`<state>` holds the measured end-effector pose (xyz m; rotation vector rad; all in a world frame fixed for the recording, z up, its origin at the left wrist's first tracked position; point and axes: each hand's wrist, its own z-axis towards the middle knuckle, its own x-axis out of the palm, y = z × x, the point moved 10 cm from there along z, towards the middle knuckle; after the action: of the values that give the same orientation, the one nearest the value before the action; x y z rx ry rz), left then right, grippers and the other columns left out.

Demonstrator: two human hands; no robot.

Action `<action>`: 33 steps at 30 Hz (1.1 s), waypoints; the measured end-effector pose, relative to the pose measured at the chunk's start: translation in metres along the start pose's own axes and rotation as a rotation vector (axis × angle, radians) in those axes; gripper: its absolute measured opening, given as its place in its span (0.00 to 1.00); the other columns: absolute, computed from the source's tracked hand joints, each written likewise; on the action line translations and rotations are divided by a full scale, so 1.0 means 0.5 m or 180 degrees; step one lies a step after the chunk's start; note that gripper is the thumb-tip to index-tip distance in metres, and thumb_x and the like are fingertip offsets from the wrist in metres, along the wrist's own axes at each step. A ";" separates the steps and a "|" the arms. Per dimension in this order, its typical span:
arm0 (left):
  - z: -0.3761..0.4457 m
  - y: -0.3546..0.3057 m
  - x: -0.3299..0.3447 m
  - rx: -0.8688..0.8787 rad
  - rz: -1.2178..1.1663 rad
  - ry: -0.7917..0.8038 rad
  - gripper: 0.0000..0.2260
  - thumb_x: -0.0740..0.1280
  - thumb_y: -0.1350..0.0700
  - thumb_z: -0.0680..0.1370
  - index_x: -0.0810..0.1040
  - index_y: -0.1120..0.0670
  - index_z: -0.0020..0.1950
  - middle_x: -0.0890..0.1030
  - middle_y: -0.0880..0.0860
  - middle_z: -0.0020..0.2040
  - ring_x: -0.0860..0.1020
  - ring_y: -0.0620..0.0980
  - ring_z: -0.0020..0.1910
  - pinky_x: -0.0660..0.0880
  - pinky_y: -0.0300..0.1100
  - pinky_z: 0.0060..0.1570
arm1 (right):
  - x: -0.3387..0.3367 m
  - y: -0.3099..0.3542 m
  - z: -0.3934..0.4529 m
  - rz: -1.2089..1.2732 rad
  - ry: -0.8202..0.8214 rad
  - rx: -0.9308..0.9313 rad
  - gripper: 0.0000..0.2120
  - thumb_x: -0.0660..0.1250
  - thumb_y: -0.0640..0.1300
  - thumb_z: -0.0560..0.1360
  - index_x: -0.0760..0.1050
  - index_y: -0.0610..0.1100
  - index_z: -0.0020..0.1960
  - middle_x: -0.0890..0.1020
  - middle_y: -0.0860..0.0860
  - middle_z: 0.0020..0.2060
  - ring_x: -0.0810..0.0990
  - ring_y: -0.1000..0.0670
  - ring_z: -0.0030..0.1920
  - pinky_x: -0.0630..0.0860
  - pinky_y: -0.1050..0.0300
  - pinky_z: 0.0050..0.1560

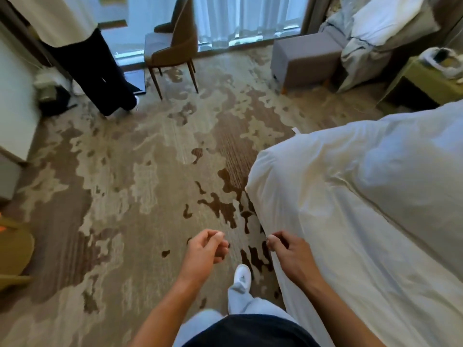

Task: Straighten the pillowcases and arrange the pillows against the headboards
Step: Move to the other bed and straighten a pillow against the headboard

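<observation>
A bed with a white duvet (350,191) fills the right side; no headboard shows. A second bed at the far right top carries a white pillow (385,18) on rumpled grey bedding. My left hand (206,249) hangs over the carpet with loosely curled fingers and holds nothing. My right hand (288,254) hovers at the near bed's foot corner, fingers curled, thumb and forefinger close together beside the white sheet edge. Whether it touches the sheet is unclear.
Another person's dark trouser legs (100,76) stand at the far left. A brown chair (175,48) and a grey ottoman (303,58) sit by the curtained window. A nightstand (421,81) stands between the beds. Patterned carpet (125,184) spreads ahead.
</observation>
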<state>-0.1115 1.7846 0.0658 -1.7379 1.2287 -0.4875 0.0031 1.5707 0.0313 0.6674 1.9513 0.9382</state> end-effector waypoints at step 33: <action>1.447 -0.967 0.686 0.0430 0.1640 0.2727 0.10 0.65 0.52 0.83 0.84 0.53 0.50 0.87 0.54 0.44 0.86 0.53 0.46 0.83 0.50 0.48 | -0.543 0.174 1.250 0.1008 -0.2575 0.1648 0.08 0.66 0.53 0.82 0.79 0.59 0.45 0.84 0.61 0.41 0.81 0.64 0.48 0.75 0.72 0.41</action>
<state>0.8217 1.8445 0.0549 -1.0225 2.0986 -1.0173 0.6855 1.6460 0.0026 1.4252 1.3503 0.2263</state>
